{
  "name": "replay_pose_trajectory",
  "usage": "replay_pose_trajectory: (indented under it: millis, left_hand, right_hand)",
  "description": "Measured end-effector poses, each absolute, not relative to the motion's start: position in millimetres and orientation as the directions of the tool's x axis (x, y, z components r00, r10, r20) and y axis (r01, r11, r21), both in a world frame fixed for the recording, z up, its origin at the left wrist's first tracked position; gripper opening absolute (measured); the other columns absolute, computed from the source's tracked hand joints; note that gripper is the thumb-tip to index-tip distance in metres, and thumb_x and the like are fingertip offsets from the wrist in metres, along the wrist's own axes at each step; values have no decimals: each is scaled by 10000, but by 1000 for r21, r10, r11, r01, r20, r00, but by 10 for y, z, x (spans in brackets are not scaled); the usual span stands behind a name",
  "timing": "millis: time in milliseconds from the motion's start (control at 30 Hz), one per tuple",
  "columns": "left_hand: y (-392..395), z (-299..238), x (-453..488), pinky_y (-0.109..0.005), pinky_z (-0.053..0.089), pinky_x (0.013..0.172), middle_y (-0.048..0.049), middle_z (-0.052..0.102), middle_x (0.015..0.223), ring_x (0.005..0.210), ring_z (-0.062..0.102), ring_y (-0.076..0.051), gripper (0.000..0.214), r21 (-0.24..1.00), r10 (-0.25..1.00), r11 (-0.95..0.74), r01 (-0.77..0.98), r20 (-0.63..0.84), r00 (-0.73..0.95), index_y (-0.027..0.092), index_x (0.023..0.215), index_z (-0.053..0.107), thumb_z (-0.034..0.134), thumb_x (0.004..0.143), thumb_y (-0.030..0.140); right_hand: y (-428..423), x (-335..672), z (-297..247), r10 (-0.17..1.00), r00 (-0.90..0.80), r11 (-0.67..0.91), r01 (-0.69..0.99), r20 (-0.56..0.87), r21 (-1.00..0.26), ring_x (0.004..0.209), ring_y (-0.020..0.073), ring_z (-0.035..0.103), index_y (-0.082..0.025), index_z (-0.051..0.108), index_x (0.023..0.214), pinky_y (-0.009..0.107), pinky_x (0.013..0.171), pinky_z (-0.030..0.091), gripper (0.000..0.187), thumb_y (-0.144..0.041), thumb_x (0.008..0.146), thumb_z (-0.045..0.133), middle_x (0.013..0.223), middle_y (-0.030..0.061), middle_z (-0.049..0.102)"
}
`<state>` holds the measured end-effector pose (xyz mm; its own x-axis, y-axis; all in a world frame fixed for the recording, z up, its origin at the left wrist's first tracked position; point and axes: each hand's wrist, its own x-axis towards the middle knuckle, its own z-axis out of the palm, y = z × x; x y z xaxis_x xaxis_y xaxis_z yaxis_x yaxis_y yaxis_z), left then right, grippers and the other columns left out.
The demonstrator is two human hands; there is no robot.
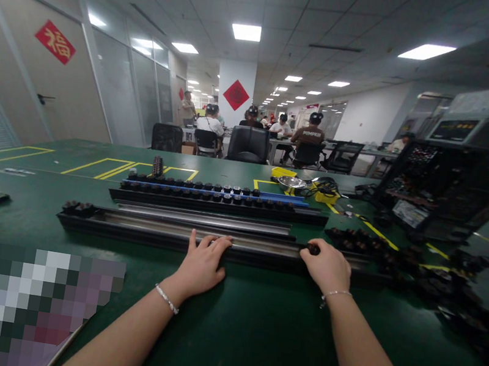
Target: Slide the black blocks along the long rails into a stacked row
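A long black channel rail (134, 233) with a bare metallic inside lies across the green table before me. My left hand (203, 266) rests on its near edge around the middle, fingers spread over the channel. Farther right, my right hand (328, 267) is closed on a small black round part (313, 249), held at the rail; its exact kind is partly hidden by my fingers. Several dark roller-like pieces (78, 207) sit in the rail's left end. Just behind lies a thin metal strip (202, 218). Beyond it, another black rail (222, 205) stands near rows of black rollers (193, 185) and a blue strip (283, 200).
Loose black parts (477, 294) are heaped on the right. Behind them stands a large open black case (439, 183). A metal bowl (291, 182) and yellow trays (284, 172) are farther back. A blurred-out item (43, 306) lies front left. Several people sit beyond the table.
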<state>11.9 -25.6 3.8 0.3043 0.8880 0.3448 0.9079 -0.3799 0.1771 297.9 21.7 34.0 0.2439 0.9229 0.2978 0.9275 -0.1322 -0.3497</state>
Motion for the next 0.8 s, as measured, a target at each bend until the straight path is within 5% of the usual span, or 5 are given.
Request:
replay_pose_trajectory:
  millis: [800]
  left_hand:
    - [-249, 23, 117, -677, -48, 1096, 1, 490, 1401, 1266, 405, -259, 549, 170, 891, -369, 914, 344, 296, 301, 1269, 407, 513, 737, 222]
  right_hand:
    - [262, 3121, 345, 926, 279, -178, 917, 254, -358, 1009, 273, 580, -240, 661, 986, 391, 829, 420, 363, -405, 735, 457, 1084, 78, 657]
